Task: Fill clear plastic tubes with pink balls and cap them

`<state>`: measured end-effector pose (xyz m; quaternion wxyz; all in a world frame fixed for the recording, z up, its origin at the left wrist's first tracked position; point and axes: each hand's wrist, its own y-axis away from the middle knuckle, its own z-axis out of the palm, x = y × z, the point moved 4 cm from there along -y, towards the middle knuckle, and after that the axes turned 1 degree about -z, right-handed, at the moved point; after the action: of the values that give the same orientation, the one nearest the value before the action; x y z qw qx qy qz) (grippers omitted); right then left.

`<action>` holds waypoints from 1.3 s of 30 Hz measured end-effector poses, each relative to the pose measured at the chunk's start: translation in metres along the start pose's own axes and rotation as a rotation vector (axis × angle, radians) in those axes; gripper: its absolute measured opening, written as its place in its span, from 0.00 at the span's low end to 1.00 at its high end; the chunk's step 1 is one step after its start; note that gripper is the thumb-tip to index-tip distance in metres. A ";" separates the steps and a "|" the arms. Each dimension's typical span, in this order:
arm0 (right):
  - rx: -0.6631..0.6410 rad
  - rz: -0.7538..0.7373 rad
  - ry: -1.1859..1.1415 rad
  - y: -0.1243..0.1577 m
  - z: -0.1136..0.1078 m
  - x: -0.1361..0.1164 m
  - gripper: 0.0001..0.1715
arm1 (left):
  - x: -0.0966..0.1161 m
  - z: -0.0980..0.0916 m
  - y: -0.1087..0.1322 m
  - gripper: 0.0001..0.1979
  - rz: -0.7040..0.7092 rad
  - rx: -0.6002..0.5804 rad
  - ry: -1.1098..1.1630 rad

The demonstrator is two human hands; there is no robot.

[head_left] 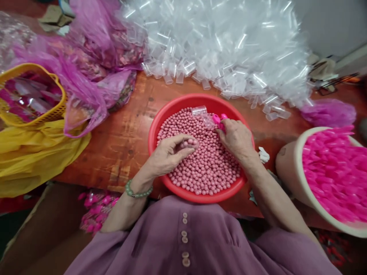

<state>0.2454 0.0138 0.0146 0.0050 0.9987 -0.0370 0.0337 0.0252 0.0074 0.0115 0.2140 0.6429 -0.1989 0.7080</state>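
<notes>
A red plastic basin (160, 119) full of small pink candy balls (206, 168) sits on the wooden table in front of me. My left hand (168, 152) rests on the balls, fingers curled round a small clear tube (189, 143) holding a few balls. My right hand (236, 138) is closed over pink caps (218, 119) at the basin's far side. Another clear tube (199, 110) lies on the balls near it.
A big heap of clear plastic tubes (223, 46) fills the back of the table. A beige tub (289, 168) of pink caps (335, 172) stands at right. At left are a yellow basket (17, 118), a yellow bag (34, 156) and pink bags (86, 76).
</notes>
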 end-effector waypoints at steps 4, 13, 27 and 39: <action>0.120 0.044 -0.101 0.013 -0.017 0.006 0.18 | -0.004 -0.001 -0.002 0.09 -0.083 0.009 0.231; 0.041 -0.302 -1.053 0.046 -0.051 -0.031 0.08 | -0.006 -0.008 -0.002 0.14 -0.129 0.101 0.312; 0.222 0.023 -1.426 0.041 -0.033 -0.047 0.22 | -0.012 -0.006 -0.005 0.19 -0.228 0.071 0.450; 0.308 -0.251 -1.017 0.047 -0.046 -0.060 0.15 | -0.009 -0.009 -0.007 0.20 -0.173 0.120 0.412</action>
<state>0.1788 -0.0281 0.0566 -0.1561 0.8751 0.0902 -0.4491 0.0223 0.0174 0.0016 0.2711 0.5112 -0.0526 0.8139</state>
